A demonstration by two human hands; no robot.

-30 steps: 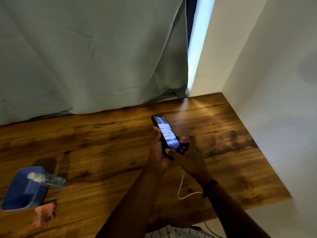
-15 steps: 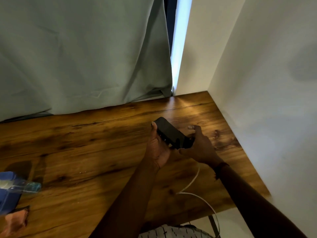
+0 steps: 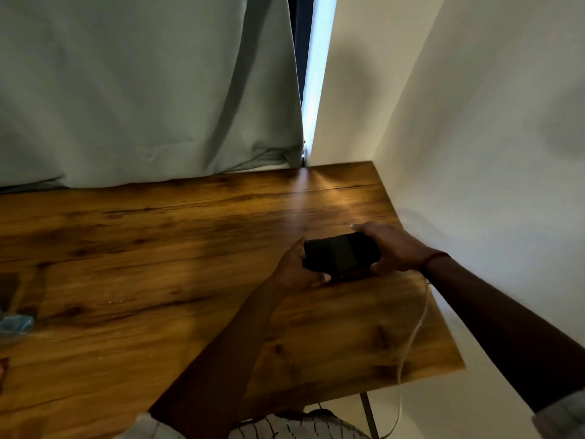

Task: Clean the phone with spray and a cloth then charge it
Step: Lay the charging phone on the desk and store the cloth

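Observation:
A black phone (image 3: 342, 255) with a dark screen lies crosswise low over the wooden table (image 3: 158, 248), near its right end. My left hand (image 3: 297, 270) holds its left end, thumb along the near edge. My right hand (image 3: 391, 247) grips its right end, fingers wrapped over the far side. A white charging cable (image 3: 414, 331) runs from under my right wrist down across the table and off its front edge. Whether the plug sits in the phone is hidden by my right hand. At the far left edge only the tip of the clear spray bottle (image 3: 15, 323) shows.
A grey-green curtain (image 3: 142, 90) hangs behind the table. A white wall (image 3: 474, 153) stands directly to the right of the table's end. A metal table leg (image 3: 368, 413) shows below the front edge.
The phone turned from lengthwise and screen-lit to crosswise and dark, and moved right and down toward the table. The view shifted right, so the blue case and the cloth left the frame.

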